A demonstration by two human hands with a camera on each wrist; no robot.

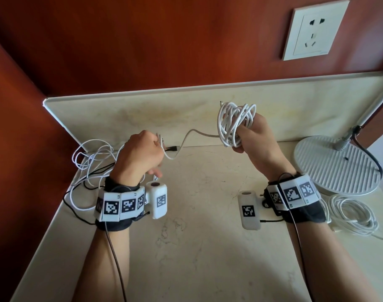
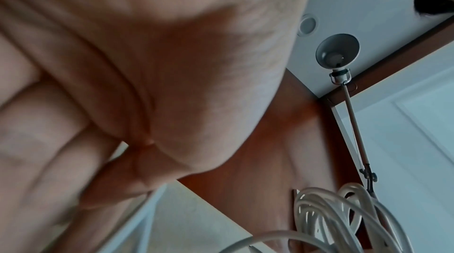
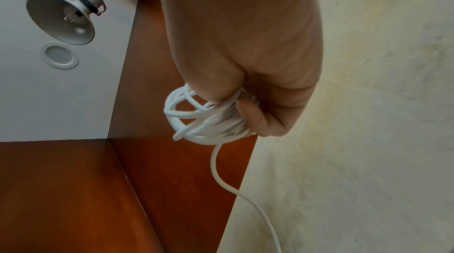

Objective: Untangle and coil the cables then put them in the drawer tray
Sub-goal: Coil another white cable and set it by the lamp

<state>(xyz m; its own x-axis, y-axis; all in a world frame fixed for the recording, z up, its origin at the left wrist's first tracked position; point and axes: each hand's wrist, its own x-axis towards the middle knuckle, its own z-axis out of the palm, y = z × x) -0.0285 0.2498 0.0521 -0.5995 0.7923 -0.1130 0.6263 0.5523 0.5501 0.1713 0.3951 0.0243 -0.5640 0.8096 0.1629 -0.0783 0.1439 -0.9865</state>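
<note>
My right hand (image 1: 249,136) grips a bundle of white cable loops (image 1: 232,123), held up above the counter; the right wrist view shows the same coil (image 3: 203,121) under my curled fingers. A loose strand (image 1: 195,132) runs from that coil leftward to my left hand (image 1: 147,153), which pinches its end near a dark plug (image 1: 172,148). Behind my left wrist lies a tangle of white and black cables (image 1: 90,164) in the counter's far left corner. No drawer tray is in view.
A round white lamp base (image 1: 330,166) stands at the right with its black cord. In front of it lies a second coiled white cable (image 1: 351,216). A wall socket (image 1: 314,29) sits above the beige backsplash (image 1: 142,112). Red-brown walls close the left side.
</note>
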